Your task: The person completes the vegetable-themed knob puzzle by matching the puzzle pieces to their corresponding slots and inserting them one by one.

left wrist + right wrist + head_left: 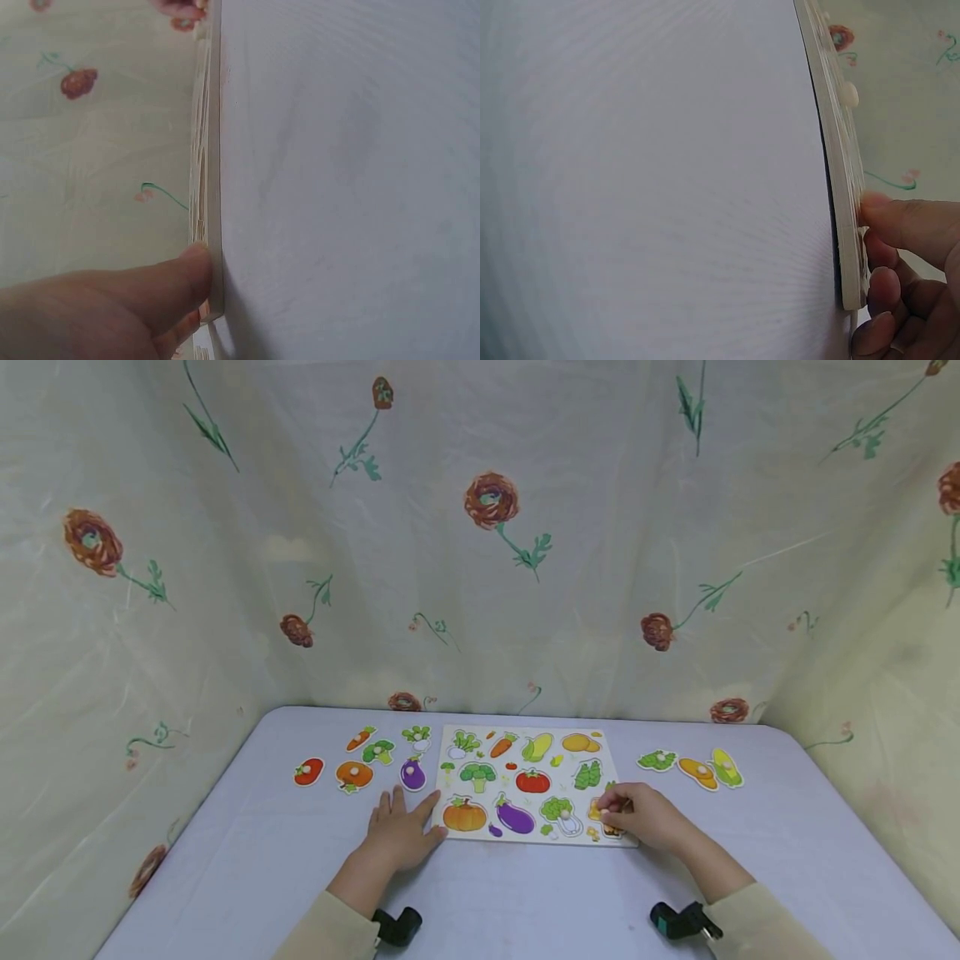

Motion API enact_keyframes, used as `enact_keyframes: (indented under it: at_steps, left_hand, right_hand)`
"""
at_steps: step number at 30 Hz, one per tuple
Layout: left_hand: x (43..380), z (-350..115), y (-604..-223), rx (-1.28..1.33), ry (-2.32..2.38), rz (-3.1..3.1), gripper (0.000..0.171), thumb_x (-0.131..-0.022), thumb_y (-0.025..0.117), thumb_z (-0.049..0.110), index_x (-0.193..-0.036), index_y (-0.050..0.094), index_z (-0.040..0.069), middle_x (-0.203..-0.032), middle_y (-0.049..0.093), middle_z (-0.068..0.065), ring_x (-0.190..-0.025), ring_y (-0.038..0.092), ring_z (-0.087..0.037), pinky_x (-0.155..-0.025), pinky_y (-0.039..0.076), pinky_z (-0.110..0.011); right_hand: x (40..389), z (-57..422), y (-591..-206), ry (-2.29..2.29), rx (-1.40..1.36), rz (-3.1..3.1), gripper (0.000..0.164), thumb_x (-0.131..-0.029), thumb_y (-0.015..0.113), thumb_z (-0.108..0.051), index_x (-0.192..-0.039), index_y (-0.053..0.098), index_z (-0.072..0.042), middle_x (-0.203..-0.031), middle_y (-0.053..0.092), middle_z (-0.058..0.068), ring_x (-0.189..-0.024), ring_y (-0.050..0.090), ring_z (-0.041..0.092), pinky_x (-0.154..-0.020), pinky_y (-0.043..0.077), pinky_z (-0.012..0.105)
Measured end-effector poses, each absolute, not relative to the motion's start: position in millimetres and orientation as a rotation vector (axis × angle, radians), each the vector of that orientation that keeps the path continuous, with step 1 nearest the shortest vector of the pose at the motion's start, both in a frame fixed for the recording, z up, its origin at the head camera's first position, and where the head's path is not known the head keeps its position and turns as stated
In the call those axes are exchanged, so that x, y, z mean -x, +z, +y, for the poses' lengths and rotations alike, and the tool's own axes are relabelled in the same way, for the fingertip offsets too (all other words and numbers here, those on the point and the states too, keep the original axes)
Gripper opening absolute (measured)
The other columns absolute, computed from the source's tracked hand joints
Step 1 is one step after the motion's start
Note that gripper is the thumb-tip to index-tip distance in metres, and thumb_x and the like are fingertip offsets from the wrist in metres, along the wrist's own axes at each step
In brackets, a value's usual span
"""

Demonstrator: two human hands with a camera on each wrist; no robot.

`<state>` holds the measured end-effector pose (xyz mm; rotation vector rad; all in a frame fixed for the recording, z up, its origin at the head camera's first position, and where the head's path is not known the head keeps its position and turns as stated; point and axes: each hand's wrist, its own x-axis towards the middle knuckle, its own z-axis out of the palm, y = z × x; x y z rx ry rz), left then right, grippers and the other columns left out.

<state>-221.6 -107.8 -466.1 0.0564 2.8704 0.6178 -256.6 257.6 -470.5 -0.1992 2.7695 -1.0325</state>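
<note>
A white vegetable puzzle board (507, 777) lies on the table, printed with a pumpkin, a broccoli, a tomato and other vegetables. At its lower right corner my right hand (647, 815) pinches a small yellow-orange puzzle piece (595, 810), mostly covered by the fingers; I cannot tell which vegetable it is. Thumb and forefinger (876, 206) come together right at the board's face in the right wrist view. My left hand (399, 833) rests by the lower left corner, fingers spread, with its thumb (196, 274) against the board's edge. A cabbage piece with a knob (566, 815) sits near the bottom.
Left of the board lie loose knobbed pieces: a tomato (308, 772), a pumpkin (353, 775), an eggplant (412, 773), a broccoli (378, 752) and others. To the right are a green piece (657, 761), a potato (698, 772) and a corn (726, 767). Flowered curtains enclose the table.
</note>
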Motion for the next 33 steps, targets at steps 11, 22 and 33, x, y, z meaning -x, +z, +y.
enact_keyframes:
  at_steps: [11,22,33]
  left_hand:
    - [222.2,-108.4,-470.9,-0.080,0.619,2.887,0.061,-0.097,0.062,0.041,-0.152,0.046,0.019,-0.158,0.016,-0.036,-0.146,0.008,-0.056,-0.116,0.013,-0.066]
    - [223.1,-108.5,-470.1,-0.066,0.606,2.874,0.062,-0.097,0.062,0.043,-0.152,0.045,0.021,-0.159,0.016,-0.034,-0.147,0.008,-0.055,-0.116,0.014,-0.065]
    - [224.0,-109.3,-470.3,-0.060,0.606,2.868,0.062,-0.097,0.062,0.043,-0.152,0.045,0.021,-0.159,0.016,-0.034,-0.147,0.008,-0.055,-0.116,0.014,-0.065]
  right_hand:
    - [252.1,261.3,-462.9,-1.024,0.252,2.760,0.009,-0.093,0.071,-0.012,-0.102,0.070,-0.009,-0.088,0.060,0.002,-0.083,0.053,0.019,-0.073,0.046,0.032]
    - [251.7,276.8,-446.5,-0.996,0.287,2.840,0.016,-0.094,0.069,-0.013,-0.108,0.070,-0.005,-0.095,0.062,0.003,-0.084,0.053,0.020,-0.070,0.047,0.034]
    - [262.0,296.9,-432.5,-1.014,0.264,2.904,0.024,-0.096,0.068,-0.018,-0.113,0.068,-0.001,-0.099,0.064,0.008,-0.087,0.054,0.024,-0.071,0.049,0.031]
